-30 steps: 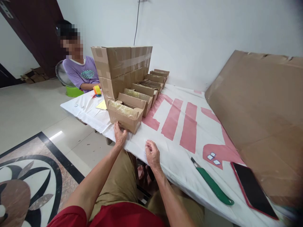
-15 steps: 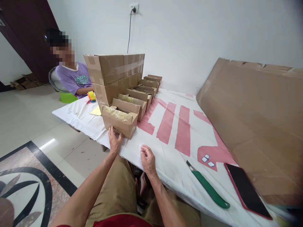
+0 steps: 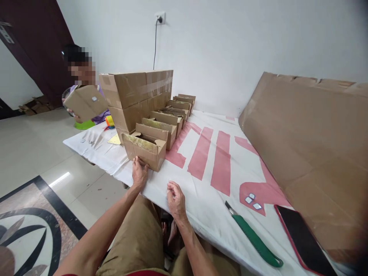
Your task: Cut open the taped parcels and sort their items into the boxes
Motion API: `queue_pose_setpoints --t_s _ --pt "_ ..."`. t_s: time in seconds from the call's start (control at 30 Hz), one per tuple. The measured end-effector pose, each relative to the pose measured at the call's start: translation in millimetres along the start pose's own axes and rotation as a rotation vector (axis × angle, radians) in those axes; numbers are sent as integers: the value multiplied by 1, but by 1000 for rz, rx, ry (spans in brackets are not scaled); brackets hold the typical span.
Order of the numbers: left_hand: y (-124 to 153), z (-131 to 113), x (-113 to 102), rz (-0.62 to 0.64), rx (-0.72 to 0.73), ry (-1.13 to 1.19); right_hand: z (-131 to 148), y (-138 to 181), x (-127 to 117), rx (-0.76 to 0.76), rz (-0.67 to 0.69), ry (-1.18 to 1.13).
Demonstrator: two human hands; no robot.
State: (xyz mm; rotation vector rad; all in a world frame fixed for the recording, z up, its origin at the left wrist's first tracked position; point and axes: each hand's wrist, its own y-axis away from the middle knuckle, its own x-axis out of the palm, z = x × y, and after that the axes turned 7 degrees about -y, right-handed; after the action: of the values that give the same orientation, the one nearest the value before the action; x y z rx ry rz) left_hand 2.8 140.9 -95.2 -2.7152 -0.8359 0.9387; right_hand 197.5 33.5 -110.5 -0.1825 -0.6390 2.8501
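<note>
My left hand [image 3: 140, 173] rests its spread fingertips against the near face of an open-topped cardboard box [image 3: 141, 151] at the table's front edge. Clear tape lines that box's raised near flap. A short way to the right, my right hand [image 3: 176, 200] hovers by the table edge with its fingers curled in and nothing visible in them. Behind the nearest box runs a row of several more opened boxes [image 3: 165, 119]. A wall of stacked, taped cartons [image 3: 130, 90] stands along their left side.
A green utility knife [image 3: 255, 239] with its blade out lies at the right, near a red-edged phone [image 3: 301, 239]. Beyond them leans a large cardboard sheet [image 3: 310, 153]. Small white squares [image 3: 253, 201] lie on the cloth. At the left, a person holds a flat cardboard piece [image 3: 86, 102].
The person at the left has lifted a cardboard piece into view. The taped near flap of my box stands more upright. My hands have barely moved.
</note>
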Motion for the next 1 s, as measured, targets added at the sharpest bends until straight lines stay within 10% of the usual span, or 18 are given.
queue_pose_setpoints --t_s 0.47,0.7,1.0 --pt "15 -33 -2 38 54 17 0 -7 -8 55 14 -17" --pt "45 -40 -110 -63 438 36 7 -16 -9 140 57 0" --pt "-107 43 -207 -321 0 156 57 -47 86 159 391 -19"
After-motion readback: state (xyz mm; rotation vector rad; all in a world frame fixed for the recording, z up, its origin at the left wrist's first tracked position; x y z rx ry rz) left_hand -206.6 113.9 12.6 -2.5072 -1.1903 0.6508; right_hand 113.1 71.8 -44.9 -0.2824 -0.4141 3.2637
